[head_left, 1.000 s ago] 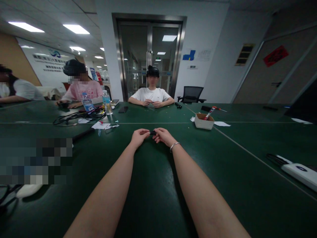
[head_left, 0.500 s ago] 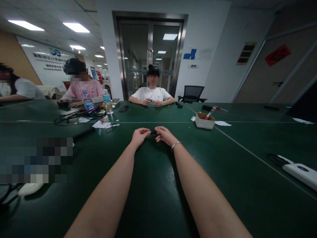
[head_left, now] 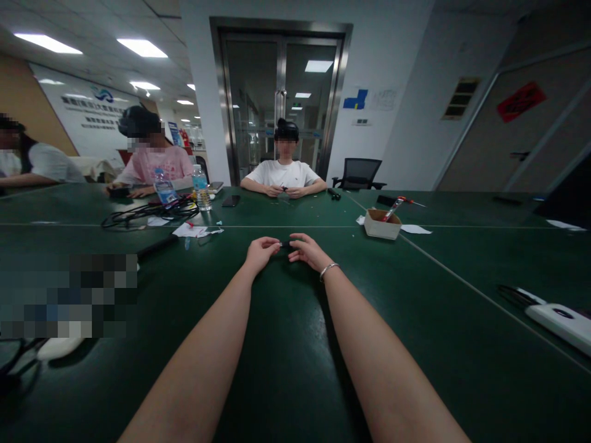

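Note:
Over the green table [head_left: 281, 344], my left hand [head_left: 262, 251] pinches a small black piece with a silvery end [head_left: 285, 245] between thumb and fingertips. The piece is too small and dark to name its kind. My right hand [head_left: 308, 251], with a silver bangle at the wrist, is just right of it. Its fingers are parted and stretched toward the piece, and I cannot make out whether a fingertip touches it.
Ahead on the right stands a small cardboard box [head_left: 382, 229] holding a red-handled tool. Tangled black cables [head_left: 138, 215], bottles [head_left: 202, 189] and paper scraps [head_left: 190, 229] are left. A white power strip [head_left: 561, 323] lies right. A person in white [head_left: 284, 175] sits opposite.
My right hand's fingers have loosened and spread apart beside the black piece. The left hand keeps its pinch in nearly the same place.

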A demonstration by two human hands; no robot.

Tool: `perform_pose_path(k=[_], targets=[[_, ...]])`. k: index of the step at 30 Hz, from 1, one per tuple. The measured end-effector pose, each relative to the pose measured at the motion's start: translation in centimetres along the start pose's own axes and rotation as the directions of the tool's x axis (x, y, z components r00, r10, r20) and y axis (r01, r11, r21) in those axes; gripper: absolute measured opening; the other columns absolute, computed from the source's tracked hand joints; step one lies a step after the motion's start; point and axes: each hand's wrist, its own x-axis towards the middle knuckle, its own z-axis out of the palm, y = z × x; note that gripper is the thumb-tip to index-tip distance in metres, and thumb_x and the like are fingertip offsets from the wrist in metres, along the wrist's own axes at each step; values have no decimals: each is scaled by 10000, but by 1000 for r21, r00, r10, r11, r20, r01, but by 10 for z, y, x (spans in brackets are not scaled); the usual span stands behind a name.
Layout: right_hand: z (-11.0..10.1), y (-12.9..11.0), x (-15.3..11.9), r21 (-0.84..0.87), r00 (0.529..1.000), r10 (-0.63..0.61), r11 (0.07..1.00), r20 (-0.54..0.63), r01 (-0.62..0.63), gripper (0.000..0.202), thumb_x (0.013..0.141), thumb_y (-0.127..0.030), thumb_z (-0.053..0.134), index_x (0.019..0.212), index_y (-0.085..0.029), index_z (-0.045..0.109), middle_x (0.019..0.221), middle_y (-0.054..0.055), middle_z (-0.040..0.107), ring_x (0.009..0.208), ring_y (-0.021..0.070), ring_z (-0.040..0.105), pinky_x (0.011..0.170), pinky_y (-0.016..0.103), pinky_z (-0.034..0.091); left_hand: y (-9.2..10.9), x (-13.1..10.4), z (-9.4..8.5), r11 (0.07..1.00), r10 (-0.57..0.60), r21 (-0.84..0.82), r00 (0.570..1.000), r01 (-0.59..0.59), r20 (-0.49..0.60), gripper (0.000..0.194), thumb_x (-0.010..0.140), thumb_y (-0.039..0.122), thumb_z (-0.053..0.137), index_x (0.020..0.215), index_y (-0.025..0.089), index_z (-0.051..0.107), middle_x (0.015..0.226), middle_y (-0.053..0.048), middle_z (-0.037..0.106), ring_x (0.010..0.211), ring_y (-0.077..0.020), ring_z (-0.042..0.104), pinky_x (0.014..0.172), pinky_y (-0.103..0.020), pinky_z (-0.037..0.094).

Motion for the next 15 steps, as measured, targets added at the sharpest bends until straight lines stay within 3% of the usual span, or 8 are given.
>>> perform_pose_path(k=[3,7,11,15], targets=[[0,0,0,-30,1000,12,999,3,-12,163,831,-143,548,989,-148,506,666,9,594,426,87,580,408,201,506,-2,1,-1,1000,4,-3,1000,-4,-2,277,601,268,761,824,132,670,711,-48,680,678,-151,640,784,-359,513],[-1,3,3,6,1000,-18,1000,-15,18,337,775,-48,560,1074,-176,470,744,-8,584,486,95,628,488,221,552,-6,3,-2,1000,14,-20,1000,-14,-1,273,611,261,755,834,130,669,707,-46,676,662,-145,636,791,-365,511],[-2,6,7,-75,999,21,997,-28,-24,206,830,-127,537,1028,-152,487,701,5,581,420,92,591,394,200,507,-6,3,-2,999,20,-25,1000,-20,12,283,613,266,753,844,127,666,719,-46,675,668,-139,633,795,-360,511],[-2,5,5,5,1000,-22,1000,-13,22,353,778,-42,576,1085,-179,467,772,2,603,485,96,633,484,216,552,-2,1,-1,1000,12,-18,1000,-12,6,277,616,268,751,836,128,659,711,-45,669,670,-139,628,777,-352,512]])
